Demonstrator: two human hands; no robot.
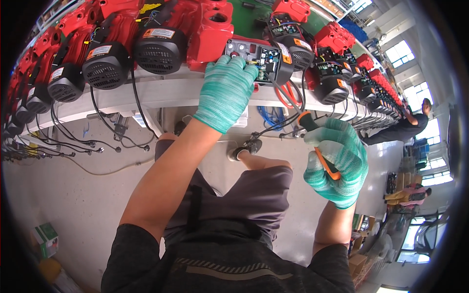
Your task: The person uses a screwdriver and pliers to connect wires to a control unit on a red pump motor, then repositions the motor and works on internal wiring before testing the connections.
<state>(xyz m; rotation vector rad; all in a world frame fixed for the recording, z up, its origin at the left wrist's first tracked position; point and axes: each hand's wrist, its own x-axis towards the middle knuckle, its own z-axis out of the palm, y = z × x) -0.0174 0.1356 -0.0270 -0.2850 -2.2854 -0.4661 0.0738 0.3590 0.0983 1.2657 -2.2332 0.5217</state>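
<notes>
In front of me lies a red pump (pixel 211 36) with a black motor end and an open control box showing a circuit board (pixel 268 59). My left hand (pixel 227 90), in a green-and-white knit glove, reaches onto the box. Its fingers are bent together beside the board and thin wires; whatever they pinch is hidden. My right hand (pixel 339 158), in a matching glove, is closed round a screwdriver (pixel 308 121) with a black and orange handle. The screwdriver's shaft slants up and left toward the box's lower right corner, where I cannot tell if its tip touches.
More red pumps with black motors (pixel 107 66) line the pale bench (pixel 168 84) on both sides. Power cables (pixel 138 110) hang off its front edge. A blue cable coil (pixel 270 117) lies under it. Another person (pixel 408 122) stands far right; a green-and-white carton (pixel 46 239) sits lower left.
</notes>
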